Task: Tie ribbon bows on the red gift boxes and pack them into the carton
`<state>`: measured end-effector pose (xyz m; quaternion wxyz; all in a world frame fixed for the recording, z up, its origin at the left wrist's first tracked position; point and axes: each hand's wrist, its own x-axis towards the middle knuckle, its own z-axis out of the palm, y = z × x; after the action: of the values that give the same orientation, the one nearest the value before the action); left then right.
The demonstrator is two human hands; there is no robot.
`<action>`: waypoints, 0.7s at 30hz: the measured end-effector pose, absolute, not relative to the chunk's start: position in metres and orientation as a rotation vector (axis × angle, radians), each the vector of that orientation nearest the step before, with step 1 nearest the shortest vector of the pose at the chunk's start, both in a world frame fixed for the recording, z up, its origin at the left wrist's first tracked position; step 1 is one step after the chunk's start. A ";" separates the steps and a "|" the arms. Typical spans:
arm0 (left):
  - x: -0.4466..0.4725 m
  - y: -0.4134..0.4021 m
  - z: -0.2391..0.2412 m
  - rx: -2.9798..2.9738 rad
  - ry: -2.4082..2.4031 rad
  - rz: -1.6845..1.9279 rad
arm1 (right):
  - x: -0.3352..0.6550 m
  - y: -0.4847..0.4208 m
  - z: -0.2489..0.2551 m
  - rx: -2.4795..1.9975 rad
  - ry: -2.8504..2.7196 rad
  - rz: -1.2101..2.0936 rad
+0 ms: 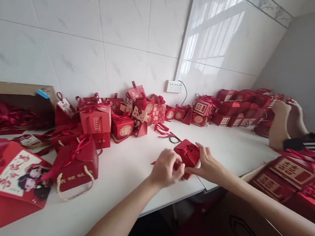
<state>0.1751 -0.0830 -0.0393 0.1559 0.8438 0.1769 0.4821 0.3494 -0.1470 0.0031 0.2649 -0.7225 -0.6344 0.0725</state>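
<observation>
A small red gift box (pixel 189 152) with a ribbon on its top sits at the front edge of the white table. My right hand (pixel 209 163) grips the box along its right side, thumb at the front and fingers behind. At its left side my left hand (pixel 167 167) is closed, fingers curled into a pinch against the box. A bit of red shows between those fingers; whether it is ribbon or part of the box is hard to make out. Loose red ribbon pieces (pixel 162 129) and a dark ring-shaped loop (pixel 173 139) lie just beyond the box.
Several red gift boxes (pixel 95 119) line the wall, with more at the right (pixel 233 108). Larger boxes (pixel 76 162) stand at left, near a carton (pixel 13 88) of red ribbon. An open carton (pixel 241 214) holds boxes at lower right. Another person's limb (pixel 279 126) shows at right.
</observation>
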 end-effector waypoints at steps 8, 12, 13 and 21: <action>0.173 -0.057 -0.037 1.873 0.790 0.726 | 0.379 -0.161 -0.004 -1.735 -1.463 0.772; 0.164 -0.047 -0.027 1.826 0.775 0.661 | 0.389 -0.159 -0.001 -1.625 -1.545 0.834; 0.163 -0.045 -0.024 1.818 0.774 0.672 | 0.392 -0.159 0.001 -1.621 -1.567 0.863; 0.157 -0.040 -0.012 1.576 0.704 0.743 | 0.400 -0.156 0.022 -1.596 -1.234 1.065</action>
<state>0.1572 -0.0403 -0.0123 0.5902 0.6769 0.3026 0.3192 0.4002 -0.1562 0.0221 0.4171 -0.6359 -0.4916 0.4243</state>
